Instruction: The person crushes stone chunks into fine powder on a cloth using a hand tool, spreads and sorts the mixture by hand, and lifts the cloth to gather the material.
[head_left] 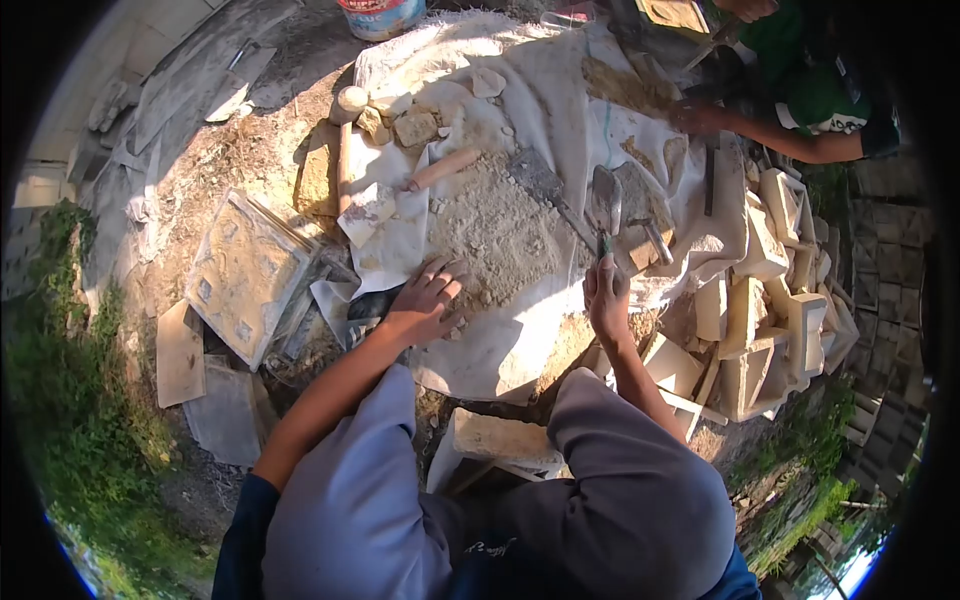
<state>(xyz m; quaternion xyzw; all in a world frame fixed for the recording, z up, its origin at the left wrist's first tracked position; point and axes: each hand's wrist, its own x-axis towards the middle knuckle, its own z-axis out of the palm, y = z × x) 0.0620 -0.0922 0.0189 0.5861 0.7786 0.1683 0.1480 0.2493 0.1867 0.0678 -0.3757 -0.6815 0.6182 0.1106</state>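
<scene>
My right hand (608, 287)'s fingers grasp the trowel (606, 195), its blade pointing away over the cloth (522, 338)'s right half. My left hand (430, 292)'s fingers are released, loosely spread at the near-left edge, beside the powder heap (490, 235). Beyond lies a wooden rod (445, 169); pale blocks (750, 340) crowd outside the right edge.

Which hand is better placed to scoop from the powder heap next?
Likely the right hand: it already grips the trowel, whose blade lies just right of the powder heap. The left hand is at the heap's near-left edge, no tool visible in it.
</scene>
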